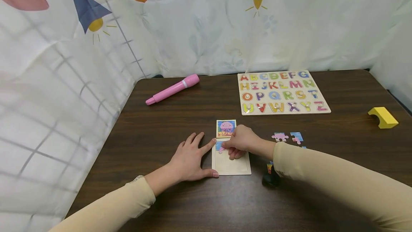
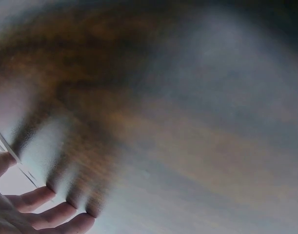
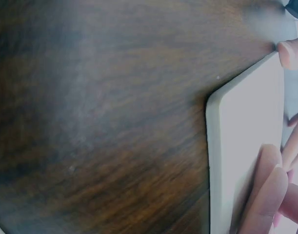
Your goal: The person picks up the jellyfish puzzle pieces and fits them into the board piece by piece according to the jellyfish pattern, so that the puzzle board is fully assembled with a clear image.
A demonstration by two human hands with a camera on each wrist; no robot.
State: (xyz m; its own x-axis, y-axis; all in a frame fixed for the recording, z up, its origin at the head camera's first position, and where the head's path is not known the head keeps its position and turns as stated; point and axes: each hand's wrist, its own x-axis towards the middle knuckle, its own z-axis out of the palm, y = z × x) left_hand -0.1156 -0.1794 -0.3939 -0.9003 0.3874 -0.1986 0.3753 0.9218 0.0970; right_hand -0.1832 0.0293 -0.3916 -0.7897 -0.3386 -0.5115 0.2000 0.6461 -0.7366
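Observation:
A pale puzzle tray (image 1: 232, 166) lies flat on the table, with a small jellyfish picture (image 1: 226, 126) at its far end. My right hand (image 1: 241, 140) is over the tray, its fingers curled, pinching a blue and pink puzzle piece (image 1: 220, 147) at the upper left of the recess. That hand covers part of the tray. In the right wrist view its fingers (image 3: 268, 195) hang over the tray's rim (image 3: 215, 146). My left hand (image 1: 188, 158) rests with fingers spread, index fingertip and thumb at the tray's left edge.
Loose puzzle pieces (image 1: 280, 137) lie right of the tray, some partly hidden by the right sleeve. A small black object (image 1: 271, 179) sits beneath that forearm. Farther back are an alphabet board (image 1: 283, 93), a pink marker-shaped stick (image 1: 172, 90) and a yellow arch block (image 1: 383, 117).

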